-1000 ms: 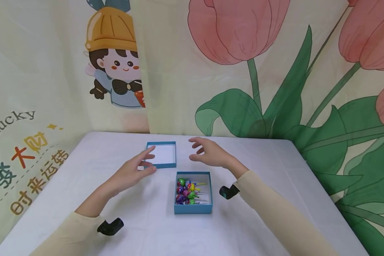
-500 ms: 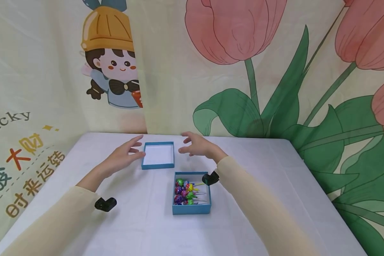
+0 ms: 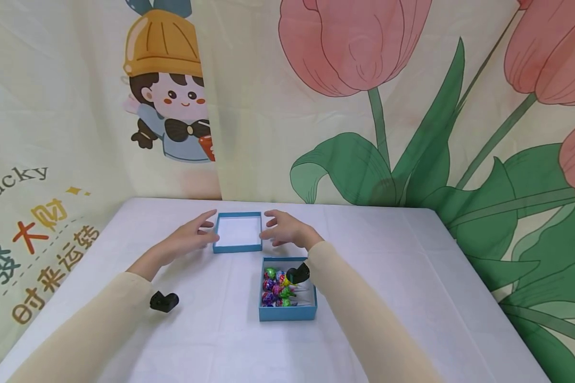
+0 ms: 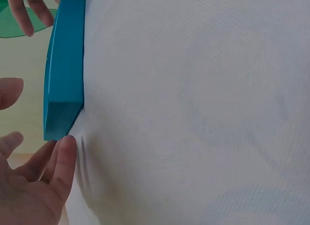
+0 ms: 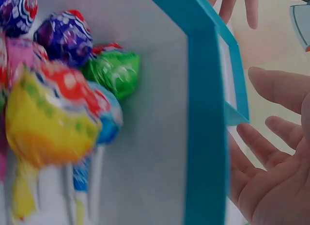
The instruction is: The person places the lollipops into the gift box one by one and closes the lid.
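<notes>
A shallow blue box lid [image 3: 238,248], white inside, lies hollow side up toward the back of the table. At its left edge is my left hand [image 3: 189,235], fingers spread and slightly bent, fingertips right at the rim. My right hand [image 3: 289,230] faces it from the lid's right edge, thumb and fingers apart. In the left wrist view, the left fingertips [image 4: 67,146] come up to the lid's near end [image 4: 63,116]. Nearer to me stands a deeper blue box [image 3: 287,314] holding several wrapped lollipops [image 3: 275,290], with my right forearm passing over its right side.
A white cloth [image 3: 211,330] covers the table. Black wrist cameras sit under both cuffs, the left camera [image 3: 164,302] over the cloth and the right camera [image 3: 298,273] above the open box. Behind the table hangs a printed backdrop [image 3: 254,106] with tulips and a cartoon figure.
My left hand has drawn off the lid to its left edge. My right hand has moved left to the lid's right edge. Lid and box stay in place.
</notes>
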Demonstrator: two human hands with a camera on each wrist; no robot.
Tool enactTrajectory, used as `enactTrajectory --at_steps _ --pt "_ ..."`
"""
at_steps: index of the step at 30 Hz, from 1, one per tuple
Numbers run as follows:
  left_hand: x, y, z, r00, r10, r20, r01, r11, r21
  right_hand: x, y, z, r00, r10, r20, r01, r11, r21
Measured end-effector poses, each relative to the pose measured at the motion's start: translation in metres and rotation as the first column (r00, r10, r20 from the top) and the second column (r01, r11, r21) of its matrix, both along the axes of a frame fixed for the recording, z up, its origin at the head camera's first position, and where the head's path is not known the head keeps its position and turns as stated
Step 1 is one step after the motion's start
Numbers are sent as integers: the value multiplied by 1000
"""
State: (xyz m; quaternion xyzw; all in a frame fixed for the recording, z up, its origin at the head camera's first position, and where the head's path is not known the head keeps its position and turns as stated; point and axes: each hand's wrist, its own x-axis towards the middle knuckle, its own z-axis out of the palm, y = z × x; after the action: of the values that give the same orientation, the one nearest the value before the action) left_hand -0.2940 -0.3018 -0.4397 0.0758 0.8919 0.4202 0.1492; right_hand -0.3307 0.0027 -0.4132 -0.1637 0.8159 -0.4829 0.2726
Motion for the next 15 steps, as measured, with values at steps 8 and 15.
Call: enactTrajectory --at_steps 8,15 --pt "0 0 -7 999 24 44 -23 999 -24 5 -15 -10 999 -41 24 41 999 -8" --pt "1 1 -8 999 23 39 -22 999 -43 7 -19 -16 997 -76 27 76 997 20"
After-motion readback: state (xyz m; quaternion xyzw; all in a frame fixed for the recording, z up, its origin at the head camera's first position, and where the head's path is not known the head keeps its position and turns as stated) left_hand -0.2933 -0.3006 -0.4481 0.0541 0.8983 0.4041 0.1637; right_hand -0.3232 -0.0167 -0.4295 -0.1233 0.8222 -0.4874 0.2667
